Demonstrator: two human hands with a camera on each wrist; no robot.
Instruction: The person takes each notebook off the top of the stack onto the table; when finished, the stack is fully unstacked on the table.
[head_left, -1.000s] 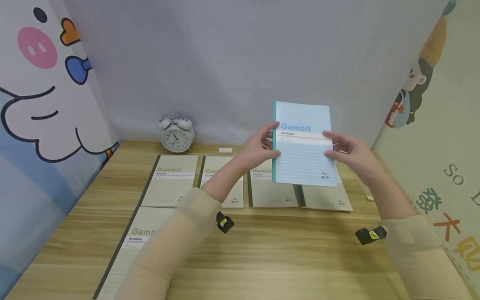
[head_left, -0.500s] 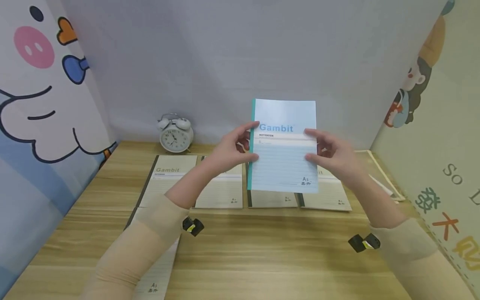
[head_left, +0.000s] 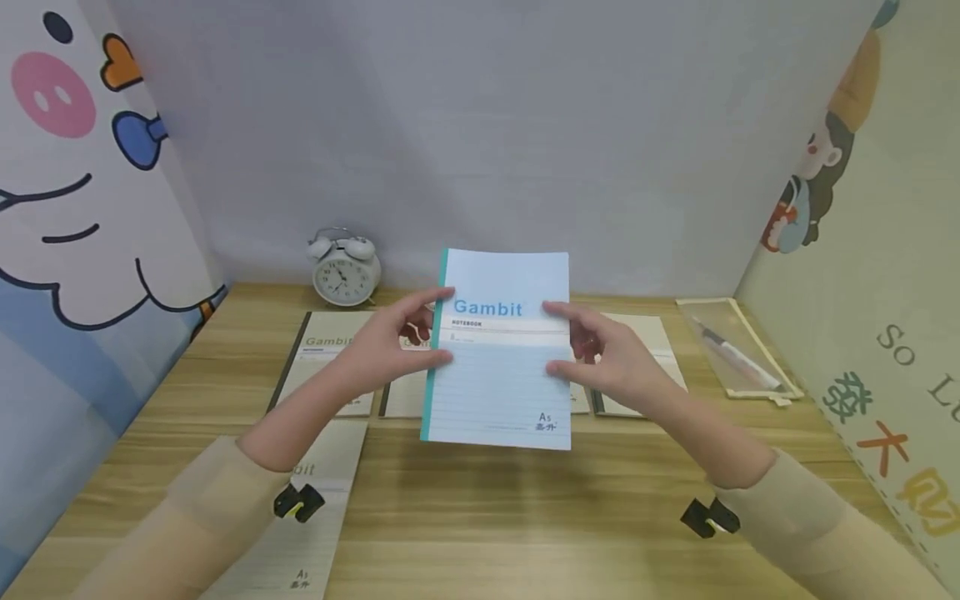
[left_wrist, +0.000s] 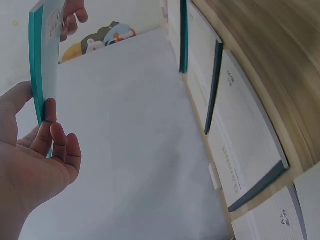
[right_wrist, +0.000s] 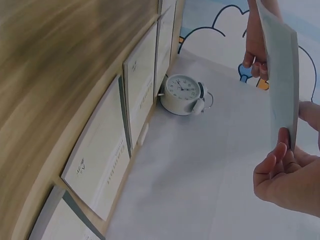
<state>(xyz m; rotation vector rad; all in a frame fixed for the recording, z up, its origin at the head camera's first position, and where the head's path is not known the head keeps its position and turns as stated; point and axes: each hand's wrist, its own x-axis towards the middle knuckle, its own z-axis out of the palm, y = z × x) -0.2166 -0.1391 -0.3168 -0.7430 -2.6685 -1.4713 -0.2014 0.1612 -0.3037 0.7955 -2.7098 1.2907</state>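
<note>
A pale blue Gambit notebook (head_left: 498, 375) with a teal spine is held up over the table, its cover facing the head camera. My left hand (head_left: 390, 337) pinches the spine edge between thumb and fingers. On the opposite edge, my right hand (head_left: 607, 350) has the same kind of pinch. The left wrist view shows the teal spine (left_wrist: 35, 65) between thumb and fingers; the right wrist view shows the notebook's back (right_wrist: 281, 80) tilted on edge. Behind it, a row of beige notebooks (head_left: 637, 333) with dark spines is partly hidden. Another beige notebook (head_left: 307, 542) lies front left under my forearm.
A white alarm clock (head_left: 345, 275) stands at the table's back left, near the grey wall. At the back right lies a clear pouch (head_left: 757, 325) with a pen (head_left: 738, 357) inside. A small white block (left_wrist: 215, 176) sits behind the notebook row.
Both hands have carried the pale blue notebook leftward, then lower and nearer. The pouch at the right and more of the right end of the row have come into view.
</note>
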